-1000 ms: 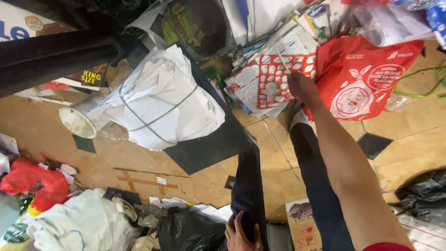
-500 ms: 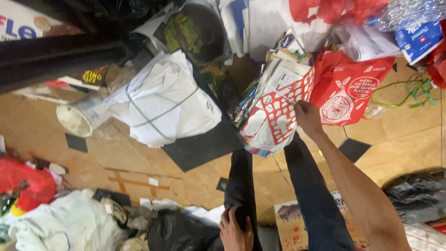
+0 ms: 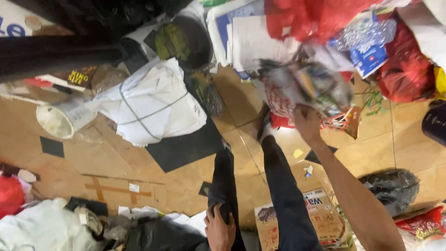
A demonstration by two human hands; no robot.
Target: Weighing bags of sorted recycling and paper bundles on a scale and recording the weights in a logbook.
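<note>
Head view: the right hand (image 3: 306, 122) grips a blurred bundle of papers and wrappers (image 3: 309, 88), raised over the far-right floor; sorting appears to be in progress. The left hand (image 3: 219, 227) lies flat on the near trouser leg (image 3: 223, 183), holding nothing. One bundle, two hands, one tied white sack (image 3: 153, 102) at left.

Warm, fairly dim indoor light falls evenly on the tan tiled floor (image 3: 413, 153), with soft shadows. The crumpled bundle of printed plastic wrappers (image 3: 309, 86) is smeared by motion blur, perhaps mid-swing. The black bar (image 3: 55, 53) at the upper left lies dark and detail-less. Edges look slightly stretched.
</note>
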